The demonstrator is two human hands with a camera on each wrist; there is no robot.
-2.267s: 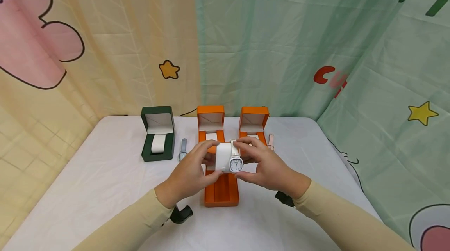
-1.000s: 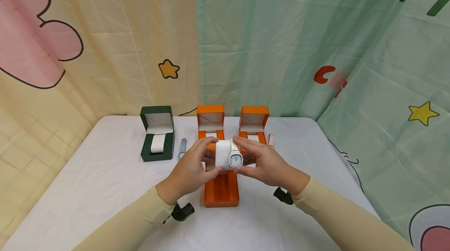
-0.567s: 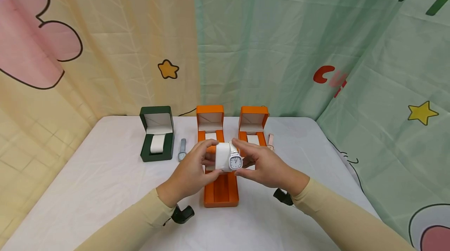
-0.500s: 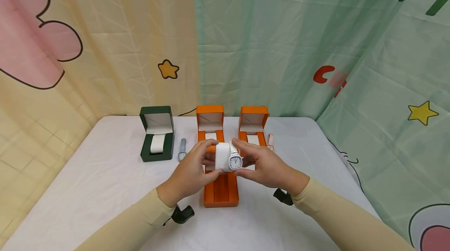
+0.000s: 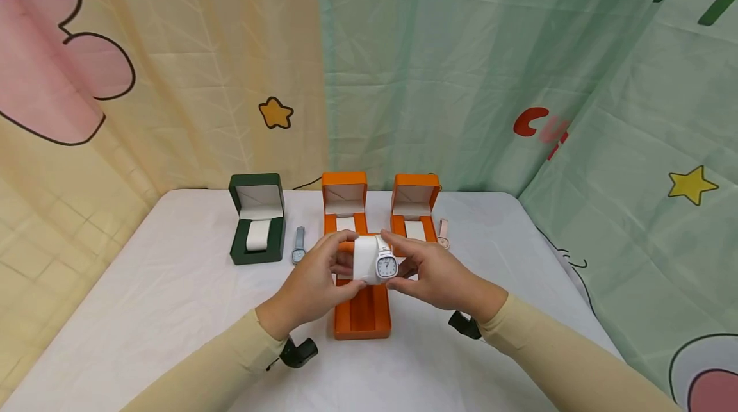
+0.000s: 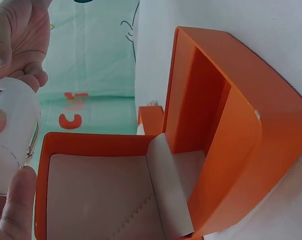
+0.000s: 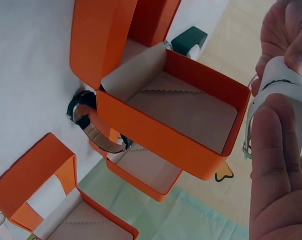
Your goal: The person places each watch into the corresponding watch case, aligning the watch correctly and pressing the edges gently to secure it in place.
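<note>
A white wristwatch (image 5: 386,266) with a squarish face sits around the right part of a white watch cushion (image 5: 364,259), held up in front of me. My left hand (image 5: 314,279) grips the cushion's left end between thumb and fingers. On the other side, my right hand (image 5: 441,274) pinches the watch and cushion, thumb low and fingers over the strap. The right wrist view shows the strap (image 7: 281,90) looped around the cushion under my right fingers (image 7: 271,145). Below both hands stands an open orange watch box (image 5: 362,329), its well vacant and its lid (image 6: 98,195) raised.
Further back are an open green box (image 5: 257,258) and two open orange boxes (image 5: 344,184) (image 5: 416,186) with white cushions. A grey-blue watch (image 5: 298,247) and a pink-strapped watch (image 5: 443,232) lie nearby. A dark-strapped watch (image 7: 98,125) shows behind the front box.
The watch strap leans a little more on the cushion than at first, and the face sits slightly higher. Both hands keep their hold almost in place; the boxes have not moved.
</note>
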